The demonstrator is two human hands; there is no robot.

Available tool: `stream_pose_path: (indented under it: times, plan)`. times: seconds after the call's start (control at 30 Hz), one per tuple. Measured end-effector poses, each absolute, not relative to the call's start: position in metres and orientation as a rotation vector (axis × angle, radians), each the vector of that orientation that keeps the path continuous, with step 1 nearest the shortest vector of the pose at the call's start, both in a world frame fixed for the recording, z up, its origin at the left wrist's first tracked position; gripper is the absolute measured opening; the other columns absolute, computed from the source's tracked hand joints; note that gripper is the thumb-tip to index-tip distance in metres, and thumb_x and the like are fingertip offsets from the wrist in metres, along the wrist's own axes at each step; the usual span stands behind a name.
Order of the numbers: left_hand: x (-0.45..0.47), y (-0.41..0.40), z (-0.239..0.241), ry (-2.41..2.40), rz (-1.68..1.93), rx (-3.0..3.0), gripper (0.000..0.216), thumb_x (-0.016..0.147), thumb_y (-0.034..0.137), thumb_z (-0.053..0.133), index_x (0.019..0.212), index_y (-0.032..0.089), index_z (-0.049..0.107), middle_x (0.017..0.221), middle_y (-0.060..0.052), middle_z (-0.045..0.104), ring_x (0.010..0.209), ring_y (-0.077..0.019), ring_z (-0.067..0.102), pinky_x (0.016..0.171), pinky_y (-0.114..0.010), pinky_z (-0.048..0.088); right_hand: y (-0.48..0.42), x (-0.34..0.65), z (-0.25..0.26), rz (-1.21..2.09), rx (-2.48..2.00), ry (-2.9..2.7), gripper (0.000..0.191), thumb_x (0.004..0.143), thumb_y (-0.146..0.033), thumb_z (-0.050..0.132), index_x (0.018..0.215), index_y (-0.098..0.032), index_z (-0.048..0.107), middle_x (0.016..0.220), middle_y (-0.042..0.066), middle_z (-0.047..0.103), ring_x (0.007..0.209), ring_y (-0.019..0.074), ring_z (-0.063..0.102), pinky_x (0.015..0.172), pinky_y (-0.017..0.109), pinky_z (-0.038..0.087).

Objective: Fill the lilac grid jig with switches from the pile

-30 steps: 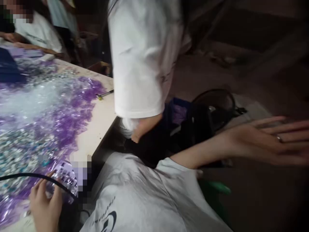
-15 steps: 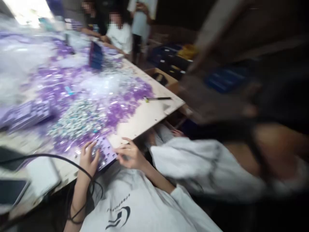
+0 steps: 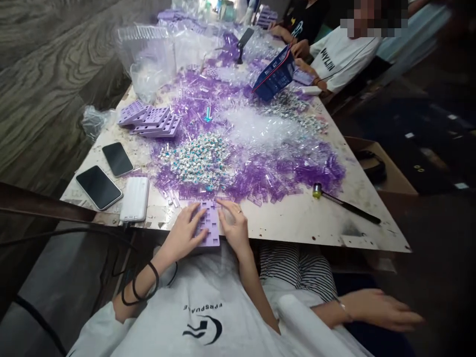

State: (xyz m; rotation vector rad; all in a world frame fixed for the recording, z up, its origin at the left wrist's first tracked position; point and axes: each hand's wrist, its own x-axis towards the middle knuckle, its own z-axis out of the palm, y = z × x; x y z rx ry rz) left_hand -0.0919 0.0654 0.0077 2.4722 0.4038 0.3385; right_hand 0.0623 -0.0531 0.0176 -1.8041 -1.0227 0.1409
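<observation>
A light purple tray with square holes lies at the table's front edge, right before my body. Spread over its left side, the fingers of my left hand touch the top of it. My right hand is at the tray's right edge, thumb and forefinger apart, the forefinger reaching its far right corner. Whether any small piece is under the fingertips, I cannot tell. Just beyond the tray is a heap of small white and teal pieces, ringed by clear purple plastic pieces.
Left are two phones, a white power bank and stacked purple trays. A hammer lies right. Farther back stand a blue box and a clear bin. A neighbour's hand is at lower right.
The view has swung left and steadied, so the table sits more centrally. My right hand has come in against the tray's far right corner. My left hand stays on the tray.
</observation>
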Motion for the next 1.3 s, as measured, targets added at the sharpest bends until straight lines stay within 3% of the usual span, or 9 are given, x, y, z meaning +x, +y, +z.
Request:
stream_pose_path:
  times: [0.3, 0.53, 0.73, 0.93, 1.0, 1.1, 1.2, 1.3]
  plan:
    - [-0.070, 0.076, 0.005, 0.402, 0.295, 2.506, 0.050, 0.099, 0.028, 0.042, 0.148, 0.023, 0.036, 0.157, -0.014, 0.034, 0.147, -0.0278, 0.031, 0.123, -0.051, 0.024, -0.018, 0.060, -0.023, 0.234, -1.849, -1.179, 0.039, 0.092, -0.013, 0.045, 0.123, -0.021, 0.066, 0.123, 0.010, 0.067, 0.120, 0.0238, 0.059, 0.108, 0.044, 0.047]
    - [-0.043, 0.101, 0.000, 0.424, 0.300, 2.546, 0.048, 0.099, 0.031, 0.042, 0.146, 0.021, 0.041, 0.157, -0.015, 0.034, 0.146, -0.0294, 0.032, 0.121, -0.051, 0.027, 0.010, 0.102, -0.017, 0.317, -1.811, -1.139, 0.029, 0.087, -0.017, 0.053, 0.107, -0.022, 0.073, 0.107, 0.006, 0.074, 0.104, 0.0225, 0.068, 0.100, 0.041, 0.052]
    - [-0.042, 0.109, 0.004, 0.364, 0.323, 2.495, 0.050, 0.098, 0.037, 0.046, 0.146, 0.025, 0.042, 0.156, -0.011, 0.036, 0.145, -0.0269, 0.034, 0.121, -0.047, 0.029, 0.010, 0.127, -0.008, 0.584, -1.596, -0.909, 0.024, 0.085, -0.030, 0.063, 0.104, -0.020, 0.073, 0.104, 0.006, 0.075, 0.096, 0.0198, 0.072, 0.094, 0.036, 0.058]
    - [-0.051, 0.118, 0.014, 0.573, 0.514, 2.514, 0.045, 0.098, 0.041, 0.049, 0.141, 0.028, 0.050, 0.146, -0.011, 0.048, 0.135, -0.0288, 0.044, 0.115, -0.049, 0.034, -0.011, 0.133, -0.005, 0.273, -1.777, -0.879, 0.022, 0.089, -0.038, 0.062, 0.096, -0.020, 0.071, 0.096, 0.007, 0.072, 0.090, 0.0226, 0.070, 0.086, 0.039, 0.059]
    - [-0.044, 0.129, 0.016, 0.705, 0.556, 2.558, 0.061, 0.092, 0.049, 0.058, 0.147, 0.029, 0.042, 0.152, -0.013, 0.040, 0.142, -0.0341, 0.034, 0.118, -0.054, 0.025, -0.009, 0.137, -0.003, 0.061, -1.921, -1.038, 0.027, 0.090, -0.041, 0.063, 0.107, -0.022, 0.070, 0.110, 0.010, 0.068, 0.107, 0.0274, 0.064, 0.098, 0.046, 0.053]
    - [-0.027, 0.151, 0.015, 0.761, 0.541, 2.585, 0.089, 0.081, 0.061, 0.067, 0.155, 0.030, 0.027, 0.161, -0.014, 0.023, 0.152, -0.0392, 0.011, 0.121, -0.060, 0.009, 0.004, 0.149, -0.002, -0.121, -2.088, -1.334, 0.062, 0.087, -0.046, 0.068, 0.141, -0.024, 0.050, 0.147, 0.014, 0.046, 0.141, 0.0340, 0.037, 0.117, 0.058, 0.029]
    - [-0.010, 0.172, 0.011, 0.743, 0.505, 2.581, 0.099, 0.078, 0.067, 0.067, 0.157, 0.031, 0.020, 0.163, -0.014, 0.017, 0.153, -0.0395, 0.005, 0.120, -0.061, 0.001, 0.021, 0.163, -0.004, -0.140, -2.163, -1.526, 0.082, 0.088, -0.051, 0.065, 0.155, -0.024, 0.027, 0.160, 0.012, 0.028, 0.150, 0.0339, 0.020, 0.121, 0.061, 0.013]
    - [0.001, 0.185, 0.008, 0.727, 0.492, 2.599, 0.103, 0.076, 0.072, 0.065, 0.158, 0.029, 0.017, 0.163, -0.015, 0.017, 0.152, -0.0386, 0.009, 0.121, -0.060, -0.001, 0.032, 0.175, -0.006, -0.127, -2.153, -1.620, 0.082, 0.090, -0.051, 0.061, 0.157, -0.024, 0.022, 0.160, 0.011, 0.030, 0.150, 0.0322, 0.021, 0.123, 0.059, 0.011]
